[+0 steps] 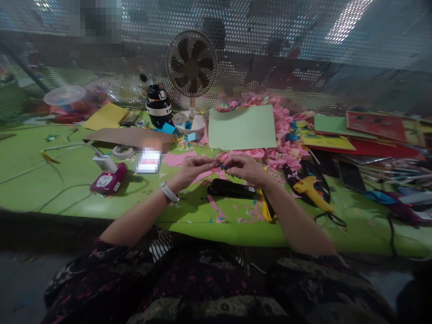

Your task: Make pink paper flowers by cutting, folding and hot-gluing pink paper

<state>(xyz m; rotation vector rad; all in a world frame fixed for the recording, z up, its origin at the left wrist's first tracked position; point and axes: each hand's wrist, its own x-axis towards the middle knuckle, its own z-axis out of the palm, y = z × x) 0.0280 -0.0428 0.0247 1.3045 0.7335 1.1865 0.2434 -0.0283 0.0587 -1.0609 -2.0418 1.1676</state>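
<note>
My left hand (pixel 195 172) and my right hand (pixel 245 168) meet over the green table, fingertips pinched close together. Between them is a small strip or scrap with pink and blue colour (pixel 222 166), too small to name. Both hands seem to grip it. Just below lies a black stapler (pixel 231 188). Yellow-handled scissors (pixel 266 206) rest partly under my right forearm. Pink paper scraps (pixel 216 207) are scattered around, and a heap of pink paper pieces (pixel 286 150) sits behind my right hand.
A light green sheet (pixel 241 127) lies on the heap. Behind stand a fan (pixel 192 67) and a black bottle (pixel 158 108). At left are a purple power adapter (pixel 108 180) with cables and a bright phone (pixel 149 160). A yellow glue gun (pixel 313 193) lies right, near stacked cards (pixel 376 128).
</note>
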